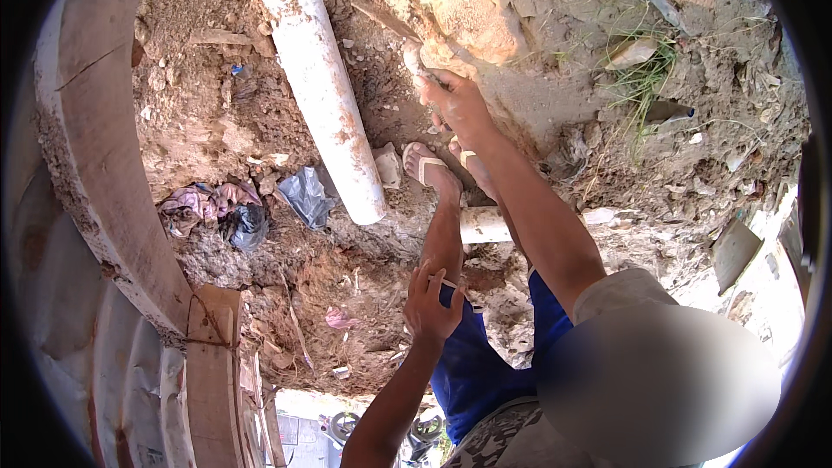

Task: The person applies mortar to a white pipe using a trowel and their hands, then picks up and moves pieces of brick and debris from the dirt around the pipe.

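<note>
Trowel (390, 21) near plain, mud-smeared pipe (322, 82)

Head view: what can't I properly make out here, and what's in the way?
Head view: the grip of the rusty flat-bladed hand tool, covered by the right hand.
Head view: the far end of the long, mud-smeared white pipe, cut off by the top edge.
Head view: how far the white crosswise pipe runs rightward, partly blocked by the right forearm.
Head view: whatever the pale blurred oval covers.
</note>
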